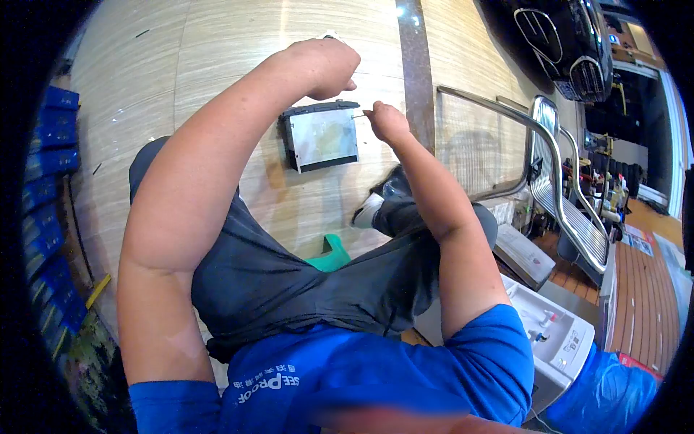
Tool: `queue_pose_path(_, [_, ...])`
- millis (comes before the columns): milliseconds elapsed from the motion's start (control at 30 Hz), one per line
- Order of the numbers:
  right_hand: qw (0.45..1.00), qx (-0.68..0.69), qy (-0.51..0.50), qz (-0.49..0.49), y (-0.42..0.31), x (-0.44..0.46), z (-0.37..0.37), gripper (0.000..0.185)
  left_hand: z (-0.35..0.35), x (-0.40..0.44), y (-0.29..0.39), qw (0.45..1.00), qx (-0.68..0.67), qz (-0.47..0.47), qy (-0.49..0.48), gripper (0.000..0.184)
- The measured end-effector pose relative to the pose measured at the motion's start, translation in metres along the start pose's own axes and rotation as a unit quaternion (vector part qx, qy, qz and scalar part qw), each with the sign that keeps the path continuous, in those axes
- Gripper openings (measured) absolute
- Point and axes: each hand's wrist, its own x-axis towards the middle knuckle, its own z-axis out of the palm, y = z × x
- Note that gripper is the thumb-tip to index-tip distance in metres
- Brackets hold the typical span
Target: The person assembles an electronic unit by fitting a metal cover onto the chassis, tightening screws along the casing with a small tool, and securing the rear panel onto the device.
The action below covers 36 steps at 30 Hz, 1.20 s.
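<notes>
Box (323, 136): on the floor (231, 94), ahead of the person and between the knees' line of reach, pale metal face upward, dark trim along its far and near edges.
Left hand (329, 66): over the floor beyond the box's far edge, back turned to the camera, fingers curled under; its grip is mostly hidden, so I cannot tell whether it is clamped on anything.
White thing (330, 35): just past the left knuckles, mostly covered, perhaps in that hand.
Right hand (388, 123): just right of the box, its grip together, clamped on a thin rod.
Rod (363, 115): pointing left from the fingertips at the box's far right corner; too small to tell if it touches.
Shoe (367, 211): on the floor, near the box's near right corner.
Stool (330, 254): green, partly visible between the thighs.
Seat (576, 224): bare metal with a curved tubular frame, well right of the box.
Dispenser (567, 347): white, with small taps, by the right elbow side.
Bins (49, 159): blue, stacked along the left edge.
</notes>
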Motion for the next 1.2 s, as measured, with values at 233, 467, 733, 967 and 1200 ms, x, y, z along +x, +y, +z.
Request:
queue_pose_path(233, [0.996, 0.021, 0.053, -0.07, 0.012, 0.009, 0.019, 0.036, -0.001, 0.002, -0.003, 1.0, -0.003, -0.003, -0.021, 0.031])
queue_pose_path(467, [0.997, 0.005, 0.064, -0.052, 0.017, 0.017, 0.031, 0.032, 0.001, -0.004, -0.002, 1.0, 0.003, 0.0, 0.021, 0.033])
queue_pose_path(733, [1.0, -0.014, 0.002, -0.014, 0.003, 0.006, 0.007, 0.027, 0.002, -0.001, -0.001, 1.0, 0.006, -0.002, 0.01, 0.032])
queue_pose_path(967, [0.993, 0.006, 0.069, -0.091, 0.021, 0.022, 0.034, 0.036, 0.001, 0.0, -0.003, 1.0, 0.005, 0.0, -0.007, 0.031])
queue_pose_path(1200, [0.999, 0.011, 0.018, -0.029, 0.008, 0.014, 0.019, 0.033, 0.0, -0.002, -0.001, 1.0, 0.007, -0.008, -0.017, 0.032])
